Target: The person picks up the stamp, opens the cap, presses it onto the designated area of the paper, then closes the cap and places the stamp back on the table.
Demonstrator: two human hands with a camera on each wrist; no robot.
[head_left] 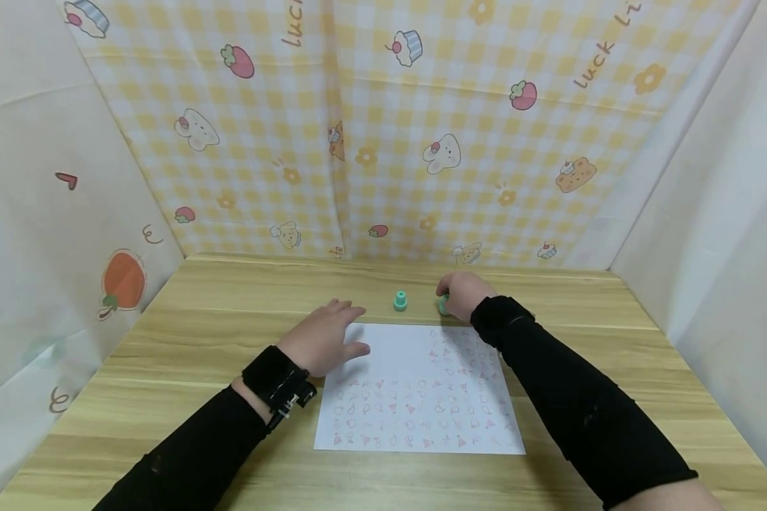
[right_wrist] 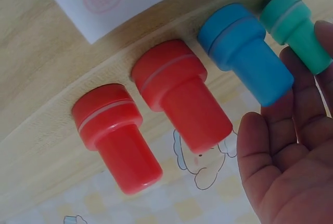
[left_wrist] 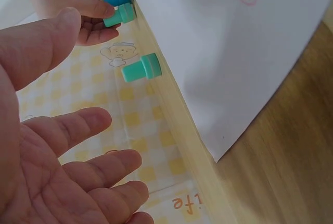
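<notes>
My right hand [head_left: 468, 292] is at the back of the table, thumb and fingertips pinching a green stamp [right_wrist: 296, 31] that stands upright. Beside it, in the right wrist view, come a blue stamp [right_wrist: 247, 52] and two red stamps [right_wrist: 179, 94], lined up along the far side of the paper. A second green stamp [head_left: 400, 301] stands alone between my two hands. My left hand [head_left: 322, 341] hovers over the upper left corner of the white paper [head_left: 383, 355], fingers spread and holding nothing. Rows of small red printed figures cover much of the sheet.
A wooden table [head_left: 185, 333] bears the paper and stamps. Behind it hangs a yellow checked cloth [head_left: 383, 177] with cartoon prints. Pale cloths, one at the left [head_left: 38, 213] and one at the right [head_left: 716, 213], close off the sides.
</notes>
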